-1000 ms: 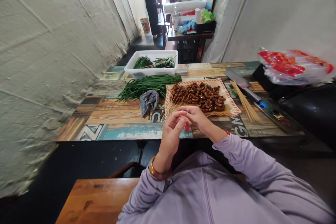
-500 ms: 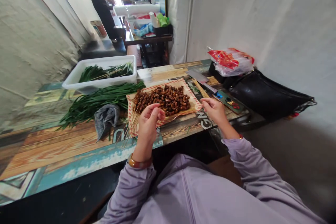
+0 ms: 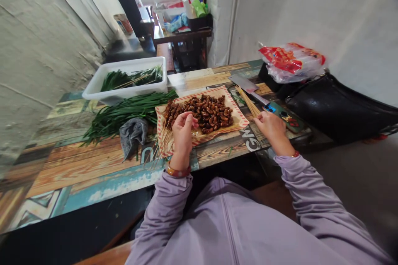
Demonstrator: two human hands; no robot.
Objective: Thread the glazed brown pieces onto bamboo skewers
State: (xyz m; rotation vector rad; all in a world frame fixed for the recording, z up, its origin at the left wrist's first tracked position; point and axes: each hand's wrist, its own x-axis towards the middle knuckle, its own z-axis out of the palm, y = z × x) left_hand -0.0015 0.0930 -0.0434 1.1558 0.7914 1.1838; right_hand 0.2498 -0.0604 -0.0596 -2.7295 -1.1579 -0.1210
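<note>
My left hand hovers over the near left part of a striped paper sheet, thumb and fingers pinched together. Whatever lies between those fingertips is too small to make out. Glossy brown pupae are heaped on the paper, and the ones at its left side are threaded on thin sticks that point toward me. Beyond the paper's right edge, my right hand has its fingertips closed at the near ends of a bundle of bamboo skewers. How many skewers it grips is hidden.
A cleaver and a phone lie right of the skewers. Long green leaves, a grey cloth and a white tub are at left. A black bag and red-printed plastic packages stand at right.
My right hand has moved right and its fingers have closed at the skewers' near ends. My left hand stays pinched above the paper. The whole view has shifted slightly.
</note>
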